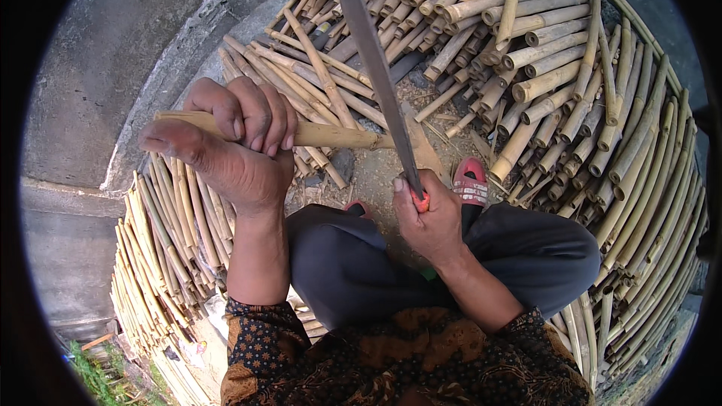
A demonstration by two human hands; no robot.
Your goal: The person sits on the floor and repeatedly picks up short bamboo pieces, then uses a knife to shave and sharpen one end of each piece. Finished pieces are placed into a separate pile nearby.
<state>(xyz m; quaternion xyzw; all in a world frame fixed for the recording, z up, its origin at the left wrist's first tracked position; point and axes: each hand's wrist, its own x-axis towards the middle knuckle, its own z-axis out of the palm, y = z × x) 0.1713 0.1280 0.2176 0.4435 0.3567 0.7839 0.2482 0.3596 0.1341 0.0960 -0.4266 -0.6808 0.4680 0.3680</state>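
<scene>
My left hand [233,139] is wrapped round a pale bamboo pole [331,135], its thumb stretched along the near side. The pole lies roughly level across the view, and its right end reaches the blade. In my right hand [429,214] is a machete [376,68] with an orange-red handle, most of it hidden by the fingers. Its long dark blade points up and to the left, crossing the pole's right end. Whether the blade touches the bamboo I cannot tell. Behind the blade stands a pale wooden block [423,146], partly hidden.
Large stacks of cut bamboo [549,83] fill the far and right sides. Thinner bamboo sticks [173,218] lie at the left, beside a grey concrete wall [98,83]. Wood chips litter the ground by my red sandal [471,180]. My bent knees are close below both hands.
</scene>
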